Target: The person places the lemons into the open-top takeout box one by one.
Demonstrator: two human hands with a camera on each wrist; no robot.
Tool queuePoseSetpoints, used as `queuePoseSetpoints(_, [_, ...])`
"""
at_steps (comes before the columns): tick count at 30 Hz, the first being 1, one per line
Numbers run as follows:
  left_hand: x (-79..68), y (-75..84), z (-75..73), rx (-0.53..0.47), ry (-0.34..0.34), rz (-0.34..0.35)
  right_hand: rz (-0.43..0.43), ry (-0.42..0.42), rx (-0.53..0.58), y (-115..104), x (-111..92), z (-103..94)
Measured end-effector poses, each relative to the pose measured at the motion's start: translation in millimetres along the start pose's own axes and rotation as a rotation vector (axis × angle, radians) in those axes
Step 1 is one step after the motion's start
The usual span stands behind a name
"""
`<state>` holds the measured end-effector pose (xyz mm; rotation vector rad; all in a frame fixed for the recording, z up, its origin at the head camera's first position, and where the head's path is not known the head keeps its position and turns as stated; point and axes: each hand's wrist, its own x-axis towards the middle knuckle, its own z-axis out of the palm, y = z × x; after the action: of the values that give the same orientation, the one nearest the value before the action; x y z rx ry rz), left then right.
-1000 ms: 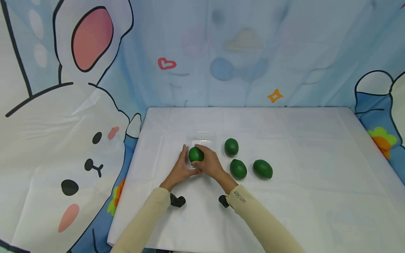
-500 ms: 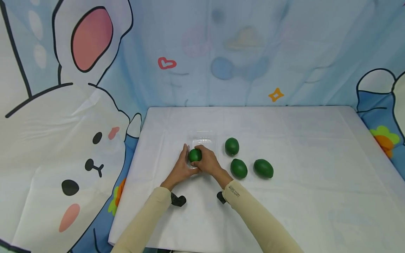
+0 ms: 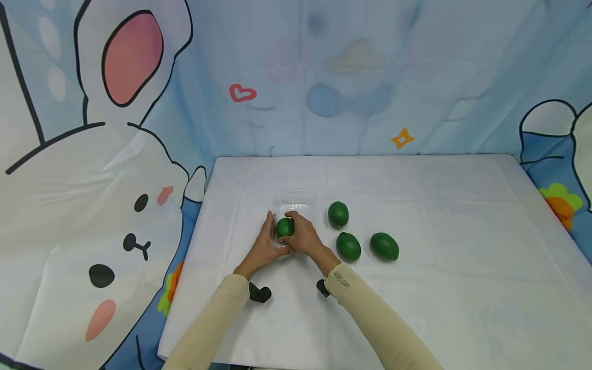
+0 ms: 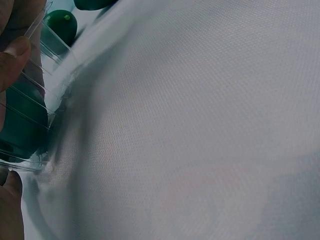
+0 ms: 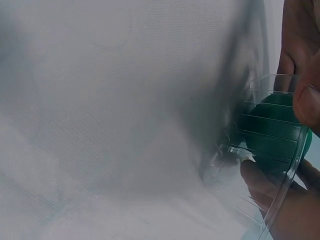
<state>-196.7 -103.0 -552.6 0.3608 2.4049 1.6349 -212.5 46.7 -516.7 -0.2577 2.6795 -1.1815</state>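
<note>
Right grip (image 3: pixel 303 237) pinches green fruit (image 3: pixel 285 227) inside clear container (image 3: pixel 299 206); left grip (image 3: pixel 264 247) holds container's side.

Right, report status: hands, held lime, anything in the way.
Left hand holds box. Right hand grips lime inside box. Nothing seen blocking it; three other limes lie right of box.

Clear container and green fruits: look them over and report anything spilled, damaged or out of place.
Nothing stands out: the right hand holds one fruit inside the clear container, and three loose fruits lie to its right on the white cloth, unbroken as far as visible.
</note>
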Motion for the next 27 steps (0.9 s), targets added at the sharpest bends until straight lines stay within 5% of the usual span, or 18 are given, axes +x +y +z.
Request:
queuePoseSetpoints(9, [-2.6,4.1,-1.3,-0.023,-0.006,-0.002,-0.020,0.034,-0.031,-3,-8,-7.4])
queuePoseSetpoints(15, [-2.1,1.1,0.2,-0.033,-0.005,-0.034,-0.088,0.087,-0.014,0,-28,-44.0])
queuePoseSetpoints(20, [-1.3,-2.7,1.3,-0.003,0.003,-0.037,-0.139,0.176,-0.002,36,-54,-96.4])
queuePoseSetpoints(27, [-3.4,1.3,-0.3,0.007,0.005,-0.058,0.025,0.147,-0.093,115,-93,-154.1])
